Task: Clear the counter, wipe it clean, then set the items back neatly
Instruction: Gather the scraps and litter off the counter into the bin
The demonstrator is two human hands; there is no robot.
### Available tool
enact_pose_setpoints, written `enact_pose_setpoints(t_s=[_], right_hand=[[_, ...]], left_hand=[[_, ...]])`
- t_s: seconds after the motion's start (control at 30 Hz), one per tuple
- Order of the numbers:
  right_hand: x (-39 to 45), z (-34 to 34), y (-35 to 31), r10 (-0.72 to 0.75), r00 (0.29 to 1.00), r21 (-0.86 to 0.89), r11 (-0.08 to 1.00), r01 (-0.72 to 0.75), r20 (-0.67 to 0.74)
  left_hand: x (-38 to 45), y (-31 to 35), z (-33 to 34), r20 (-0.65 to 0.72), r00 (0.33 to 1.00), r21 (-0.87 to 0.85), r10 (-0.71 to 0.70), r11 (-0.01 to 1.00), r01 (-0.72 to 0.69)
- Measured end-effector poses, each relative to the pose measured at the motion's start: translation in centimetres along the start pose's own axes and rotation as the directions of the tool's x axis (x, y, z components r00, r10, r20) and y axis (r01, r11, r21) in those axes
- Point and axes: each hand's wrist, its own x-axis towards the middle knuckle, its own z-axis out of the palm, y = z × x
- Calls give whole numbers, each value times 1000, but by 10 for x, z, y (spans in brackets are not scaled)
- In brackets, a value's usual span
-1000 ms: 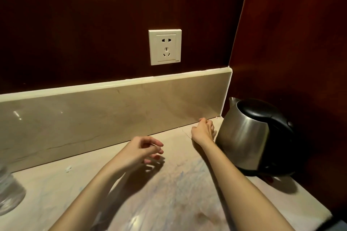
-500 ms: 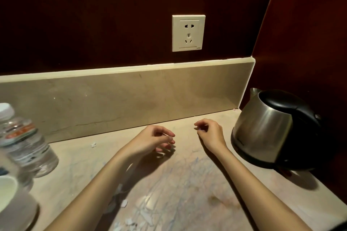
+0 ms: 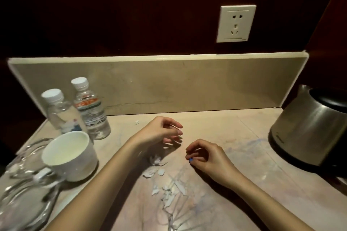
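**A:** What do you have, left to right?

**B:** At nine o'clock I see clear glassware (image 3: 24,189), blurred, and beside it a white ceramic cup (image 3: 69,155). Behind the cup, at ten o'clock, stand two clear plastic water bottles with white caps (image 3: 75,110). None of that showed a second ago; my view has swung left off the socket corner, and the marble-look beige counter (image 3: 234,133) is plainly not cleared yet.

**A:** The hands?

**B:** The left hand (image 3: 159,132) hovers over the middle, fingers loosely curled, holding nothing that I can make out. Just below it, toward six o'clock, lie torn white paper scraps (image 3: 165,184) on faint blue scribble marks. The right hand (image 3: 204,157) has come away from the back corner to the centre; its fingertips are pinched on a tiny blue bit (image 3: 191,159). I can't tell what it is.

**A:** So?

**B:** I judge I'm gathering litter first; cup, bottles and kettle have yet to come off before any wiping.

**A:** Far right?

**B:** A brushed-steel electric kettle with a black lid (image 3: 311,129) at three o'clock, and a white wall socket (image 3: 235,23) at one o'clock.

**A:** Any writing?

**B:** The rear bottle has an orange-and-white label, and there's a small mark low on the kettle. Both are too blurred to read.
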Motion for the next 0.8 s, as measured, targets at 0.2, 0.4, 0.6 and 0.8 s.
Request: enact_pose_setpoints(t_s=[0.2,0.4,0.6,0.8], right_hand=[[-8,19,-9,-25,987,1,1000,25,156],[0,17,-12,-40,990,82,996,29,134],[12,3,-7,-26,997,147,989,15,73],[26,-1,-3,50,998,284,957,-58,39]], left_hand=[[-15,-25,-42,-305,952,111,6,993,29],[-6,-53,-66,-481,860,579,170,799,166],[0,-59,-58,-354,927,711,128,681,177],[-24,-49,-26,-167,973,721,162,693,8]])
